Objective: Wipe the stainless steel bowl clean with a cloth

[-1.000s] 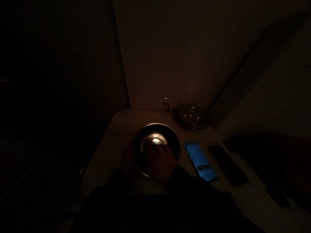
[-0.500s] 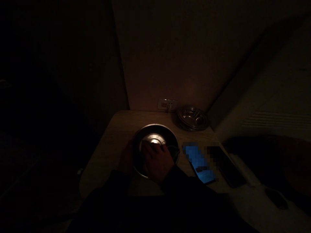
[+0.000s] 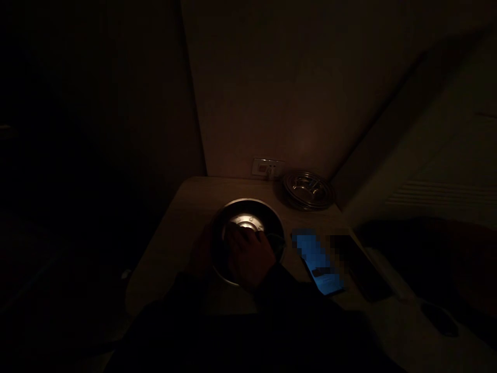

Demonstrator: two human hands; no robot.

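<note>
A round steel plate [image 3: 246, 219] with a raised rim lies near the middle of the wooden table, its centre catching the light. At its left edge is my left hand [image 3: 201, 254], gripping the rim, though deep shadow hides most of the fingers. My right hand [image 3: 253, 259] presses down inside the plate, fingers bent over a dark cloth [image 3: 277, 241]. Part of the cloth pokes out to the right of the hand; the rest is covered or lost in the dark.
Several compartment plates [image 3: 308, 190] are stacked at the table's back right, below a wall socket [image 3: 268, 167]. To the right of my hands lies a lit phone [image 3: 320, 267], with a dark flat object [image 3: 367, 272] beside it. The table [image 3: 171, 228] meets the wall behind.
My right hand has shifted very slightly within the plate, and less of the cloth shows at its right. The left hand and the plate look almost the same.
</note>
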